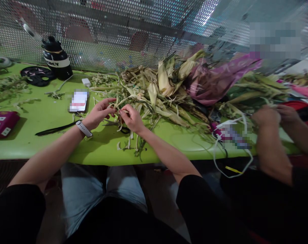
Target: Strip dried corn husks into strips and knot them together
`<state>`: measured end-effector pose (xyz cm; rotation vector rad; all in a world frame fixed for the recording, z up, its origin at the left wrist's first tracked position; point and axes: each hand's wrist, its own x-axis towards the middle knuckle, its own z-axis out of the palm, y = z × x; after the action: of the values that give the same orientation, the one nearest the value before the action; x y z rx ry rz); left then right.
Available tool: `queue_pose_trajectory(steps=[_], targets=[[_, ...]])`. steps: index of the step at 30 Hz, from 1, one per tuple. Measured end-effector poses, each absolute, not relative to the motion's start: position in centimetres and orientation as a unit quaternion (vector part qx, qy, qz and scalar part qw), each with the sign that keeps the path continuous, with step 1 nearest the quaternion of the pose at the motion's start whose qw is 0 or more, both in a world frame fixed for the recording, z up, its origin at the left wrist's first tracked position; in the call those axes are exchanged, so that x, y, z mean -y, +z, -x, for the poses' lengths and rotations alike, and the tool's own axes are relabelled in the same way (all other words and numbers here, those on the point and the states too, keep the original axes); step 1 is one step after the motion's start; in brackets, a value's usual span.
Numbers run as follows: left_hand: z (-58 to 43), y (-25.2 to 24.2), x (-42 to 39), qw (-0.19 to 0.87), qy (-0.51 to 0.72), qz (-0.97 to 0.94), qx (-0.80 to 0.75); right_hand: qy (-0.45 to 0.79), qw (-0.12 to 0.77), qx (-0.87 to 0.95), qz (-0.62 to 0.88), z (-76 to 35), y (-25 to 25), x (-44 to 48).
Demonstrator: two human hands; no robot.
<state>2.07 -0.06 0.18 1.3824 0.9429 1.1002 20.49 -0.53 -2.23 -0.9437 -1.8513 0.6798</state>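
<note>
My left hand, with a pale watch band on its wrist, pinches a pale strip of corn husk between thumb and fingers. Close beside it, my right hand has thumb and forefinger closed on the same bit of husk. How the strip runs between the fingertips is too small to make out. Just beyond both hands spreads a heap of dry and green corn husks. Below them on the table are thin husk scraps and what look like scissors, partly hidden by my right hand.
On the green table are a phone, a black strap, a purple box, a black mask and a dark bottle. A pink plastic bag lies on the husks. At right, a co-worker's hands hold husk.
</note>
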Motion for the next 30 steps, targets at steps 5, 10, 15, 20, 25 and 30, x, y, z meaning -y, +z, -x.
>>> queue_pose_trajectory(steps=[5,10,15,20,25,30], targets=[[-2.17,-0.27,-0.21,0.505,0.491,-0.609,-0.365,0.294,0.453,0.75,0.381,-20.57,-2.34,0.44],[-2.25,-0.38,-0.4,0.458,0.479,-0.658,-0.357,0.27,0.459,0.748,0.395,-20.68,-2.18,0.45],[-2.13,-0.12,-0.25,0.436,0.465,-0.684,-0.353,0.291,0.482,0.726,0.394,-20.66,-2.41,0.26],[-2.1,0.16,-0.04,0.436,0.478,-0.685,-0.336,0.336,0.497,0.695,0.395,-20.5,-2.86,-0.05],[-2.29,0.16,0.3,0.464,0.477,-0.669,-0.33,0.407,0.488,0.67,0.384,-20.34,-2.52,0.2],[-2.26,-0.2,-0.19,0.478,0.499,-0.633,-0.349,0.476,0.471,0.632,0.391,-20.08,-2.26,0.12]])
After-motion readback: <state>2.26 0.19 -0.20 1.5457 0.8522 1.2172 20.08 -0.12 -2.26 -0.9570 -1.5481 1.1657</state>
